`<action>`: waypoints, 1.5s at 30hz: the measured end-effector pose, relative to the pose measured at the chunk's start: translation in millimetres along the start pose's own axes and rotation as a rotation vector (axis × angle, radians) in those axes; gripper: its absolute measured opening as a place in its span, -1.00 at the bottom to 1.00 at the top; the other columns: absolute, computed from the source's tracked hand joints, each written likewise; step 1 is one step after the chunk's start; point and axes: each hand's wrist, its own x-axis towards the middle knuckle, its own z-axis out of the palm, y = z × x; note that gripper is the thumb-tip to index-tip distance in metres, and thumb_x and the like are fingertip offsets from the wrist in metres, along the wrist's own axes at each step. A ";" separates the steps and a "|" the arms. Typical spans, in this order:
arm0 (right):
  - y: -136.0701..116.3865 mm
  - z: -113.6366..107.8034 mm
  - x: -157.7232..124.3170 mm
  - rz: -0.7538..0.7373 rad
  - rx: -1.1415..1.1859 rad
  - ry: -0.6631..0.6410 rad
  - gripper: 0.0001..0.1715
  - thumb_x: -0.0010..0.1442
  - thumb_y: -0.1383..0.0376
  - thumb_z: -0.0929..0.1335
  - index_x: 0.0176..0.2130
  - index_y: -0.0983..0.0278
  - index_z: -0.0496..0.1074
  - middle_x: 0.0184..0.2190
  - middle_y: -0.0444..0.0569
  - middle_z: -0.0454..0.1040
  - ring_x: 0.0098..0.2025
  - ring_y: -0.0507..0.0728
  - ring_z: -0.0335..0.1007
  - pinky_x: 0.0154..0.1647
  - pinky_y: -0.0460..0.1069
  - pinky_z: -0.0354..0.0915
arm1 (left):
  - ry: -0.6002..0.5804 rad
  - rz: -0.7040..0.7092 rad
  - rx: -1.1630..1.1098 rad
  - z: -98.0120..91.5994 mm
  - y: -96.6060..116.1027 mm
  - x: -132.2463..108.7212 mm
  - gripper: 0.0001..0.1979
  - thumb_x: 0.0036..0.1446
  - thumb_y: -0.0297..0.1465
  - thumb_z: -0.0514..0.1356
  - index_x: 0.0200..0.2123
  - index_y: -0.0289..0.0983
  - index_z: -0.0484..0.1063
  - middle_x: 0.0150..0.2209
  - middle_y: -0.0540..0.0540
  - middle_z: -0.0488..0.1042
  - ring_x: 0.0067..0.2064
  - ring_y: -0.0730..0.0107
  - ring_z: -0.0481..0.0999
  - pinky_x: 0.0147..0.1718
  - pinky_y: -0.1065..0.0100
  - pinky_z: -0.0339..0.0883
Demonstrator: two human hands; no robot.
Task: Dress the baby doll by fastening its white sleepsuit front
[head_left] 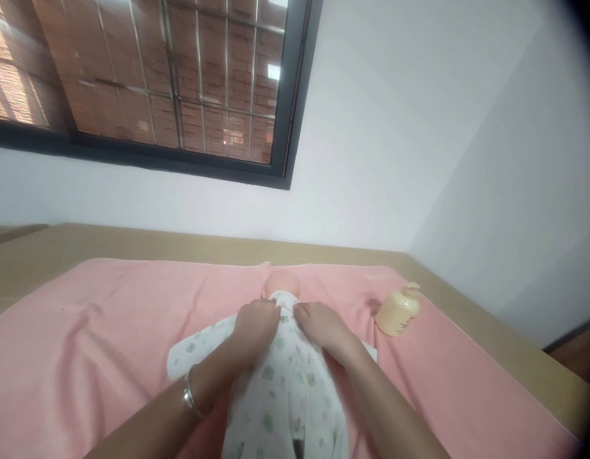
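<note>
A baby doll (283, 282) lies on its back on a pink towel (94, 331), head pointing away from me. It wears a white romper (288, 389) printed with small green figures. My left hand (257, 325), a silver bangle on its wrist, pinches the romper's fabric at the left of the neckline. My right hand (323, 326) pinches the fabric at the right of the neckline. Both hands meet just below the doll's chin, fingers closed on the cloth.
A cream pump bottle (397, 310) lies on its side on the towel to the right of the doll. The towel covers a tan surface (132, 242) set against a white wall; a dark-framed window is above left.
</note>
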 end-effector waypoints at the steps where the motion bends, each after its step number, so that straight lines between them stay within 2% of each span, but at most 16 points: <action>1: 1.9 1.3 3.1 0.002 0.010 0.007 -0.41 0.33 0.18 -0.01 -0.34 0.31 0.45 -0.28 0.08 0.51 -0.28 0.11 0.35 -0.34 -0.06 0.09 | 0.011 0.001 0.041 0.3 2.5 -1.0 -0.56 0.27 -0.28 -0.18 -0.33 -0.30 0.45 -0.30 -0.21 0.51 -0.24 0.21 0.48 -0.29 0.26 0.26; 4: 3.3 3.7 6.5 0.000 0.018 0.016 -0.41 0.33 0.19 0.00 -0.33 0.32 0.46 -0.24 0.10 0.51 -0.26 0.12 0.37 -0.33 -0.07 0.11 | 0.042 0.002 0.070 4.5 2.1 0.8 -0.61 0.25 -0.31 -0.14 -0.36 -0.29 0.44 -0.32 -0.19 0.51 -0.26 0.18 0.48 -0.31 0.25 0.26; 9: -6.5 -0.3 -5.5 -0.027 -0.056 0.034 -0.40 0.34 0.15 0.00 -0.34 0.33 0.45 -0.32 0.08 0.50 -0.33 0.10 0.36 -0.39 -0.07 0.09 | 0.033 -0.007 -0.108 8.8 -8.0 7.9 -0.56 0.26 -0.19 -0.17 -0.35 -0.25 0.42 -0.30 -0.14 0.51 -0.28 0.24 0.47 -0.34 0.28 0.25; 16: 4.3 7.9 7.6 0.016 -0.046 0.012 -0.37 0.35 0.16 -0.04 -0.28 0.34 0.45 -0.26 0.10 0.50 -0.27 0.12 0.39 -0.36 -0.06 0.13 | 0.088 0.090 0.066 6.2 0.1 3.3 -0.67 0.20 -0.35 -0.10 -0.48 -0.26 0.37 -0.39 -0.12 0.49 -0.34 0.25 0.45 -0.38 0.30 0.21; 18: 3.3 14.1 7.6 0.017 -0.098 0.039 -0.36 0.35 0.14 -0.04 -0.25 0.35 0.45 -0.24 0.13 0.50 -0.24 0.15 0.39 -0.32 -0.04 0.15 | 0.093 0.063 -0.011 8.4 -4.1 7.3 -0.65 0.21 -0.29 -0.11 -0.45 -0.24 0.39 -0.36 -0.11 0.50 -0.32 0.25 0.45 -0.38 0.31 0.21; 22: -5.9 21.2 -1.8 -0.055 -0.239 0.155 -0.40 0.34 0.10 -0.02 -0.20 0.35 0.42 -0.23 0.18 0.48 -0.19 0.21 0.37 -0.24 0.01 0.15 | -0.011 -0.022 -0.186 10.3 -16.7 17.3 -0.54 0.22 -0.10 -0.14 -0.35 -0.23 0.46 -0.29 -0.12 0.52 -0.28 0.24 0.48 -0.36 0.32 0.24; 25: -4.9 15.5 -2.2 -0.028 -0.151 0.098 -0.36 0.35 0.09 -0.04 -0.24 0.33 0.43 -0.25 0.15 0.49 -0.24 0.17 0.38 -0.27 -0.02 0.15 | -0.019 0.009 -0.166 6.7 -16.9 17.6 -0.51 0.22 -0.10 -0.14 -0.38 -0.25 0.46 -0.31 -0.14 0.52 -0.29 0.25 0.48 -0.37 0.33 0.22; 28: 3.0 4.3 3.2 0.016 -0.006 0.031 -0.35 0.35 0.10 -0.04 -0.31 0.32 0.44 -0.26 0.11 0.50 -0.27 0.14 0.38 -0.30 -0.05 0.14 | 0.030 0.079 -0.041 2.9 -10.2 12.5 -0.58 0.23 -0.21 -0.12 -0.48 -0.25 0.41 -0.39 -0.12 0.51 -0.36 0.27 0.46 -0.41 0.33 0.18; 30: 5.8 -2.4 4.0 0.025 0.050 0.010 -0.37 0.35 0.12 -0.03 -0.33 0.31 0.44 -0.26 0.09 0.51 -0.28 0.12 0.37 -0.30 -0.06 0.14 | 0.034 0.082 -0.003 2.4 -7.3 9.9 -0.63 0.21 -0.25 -0.10 -0.46 -0.24 0.41 -0.39 -0.10 0.50 -0.37 0.28 0.45 -0.41 0.33 0.17; 35: -2.3 -12.0 -7.5 -0.023 0.070 -0.017 -0.32 0.34 0.05 -0.03 -0.42 0.30 0.42 -0.37 0.04 0.50 -0.36 0.11 0.34 -0.35 -0.07 0.10 | -0.021 0.006 -0.124 5.2 -12.0 11.8 -0.51 0.25 -0.09 -0.19 -0.31 -0.22 0.44 -0.29 -0.11 0.51 -0.28 0.23 0.47 -0.35 0.30 0.23; 37: -3.3 -12.5 -8.6 -0.033 0.072 -0.019 -0.31 0.33 0.03 -0.04 -0.45 0.30 0.40 -0.41 0.03 0.49 -0.39 0.10 0.32 -0.38 -0.07 0.09 | -0.036 0.025 -0.126 4.4 -12.4 11.8 -0.50 0.25 -0.10 -0.20 -0.35 -0.23 0.43 -0.32 -0.12 0.50 -0.29 0.24 0.47 -0.36 0.30 0.23; 41: 8.4 -6.2 4.4 -0.005 0.121 -0.008 -0.36 0.33 0.08 -0.02 -0.42 0.31 0.40 -0.38 0.05 0.49 -0.37 0.09 0.33 -0.38 -0.08 0.10 | 0.006 0.092 0.022 1.3 -5.9 6.7 -0.59 0.25 -0.23 -0.16 -0.44 -0.25 0.38 -0.39 -0.13 0.48 -0.36 0.25 0.45 -0.39 0.30 0.20; 45: 15.1 -2.2 10.7 0.019 0.132 -0.021 -0.35 0.33 0.08 -0.02 -0.43 0.32 0.41 -0.37 0.06 0.49 -0.37 0.09 0.34 -0.39 -0.08 0.10 | 0.023 0.032 0.003 2.9 -5.2 7.1 -0.57 0.25 -0.21 -0.17 -0.33 -0.26 0.43 -0.29 -0.16 0.50 -0.26 0.20 0.47 -0.30 0.25 0.24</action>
